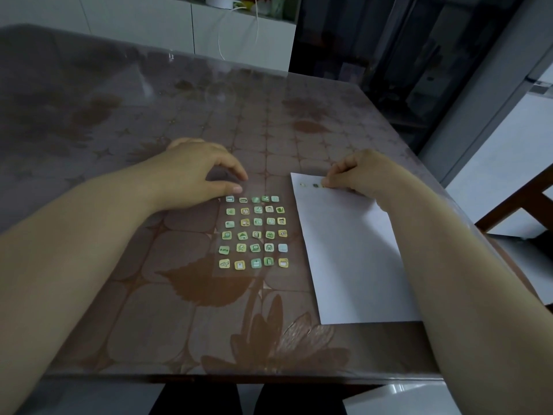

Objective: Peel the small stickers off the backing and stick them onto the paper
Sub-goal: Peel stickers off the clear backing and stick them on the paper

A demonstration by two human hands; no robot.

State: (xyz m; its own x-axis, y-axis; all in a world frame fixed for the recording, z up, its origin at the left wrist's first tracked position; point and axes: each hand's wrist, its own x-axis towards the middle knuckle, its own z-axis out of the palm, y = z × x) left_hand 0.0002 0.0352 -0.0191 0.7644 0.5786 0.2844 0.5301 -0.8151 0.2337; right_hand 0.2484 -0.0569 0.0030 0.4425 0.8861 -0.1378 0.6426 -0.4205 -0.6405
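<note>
A clear backing sheet (254,274) with several small green and yellow stickers (256,232) in rows lies at the table's middle. My left hand (197,172) rests on the table at the sheet's top left corner, thumb tip beside the first sticker, fingers curved and holding nothing. To the right lies a white paper (353,253). Two stickers (314,185) sit near its top edge. My right hand (359,172) presses its fingertips down on the paper's top edge just right of them, on a small sticker that is mostly hidden under the fingers.
The table (149,310) has a brown floral cloth under a clear cover. A wooden chair (520,211) stands at the right. White cabinets (239,37) and a dark doorway lie behind the table's far edge.
</note>
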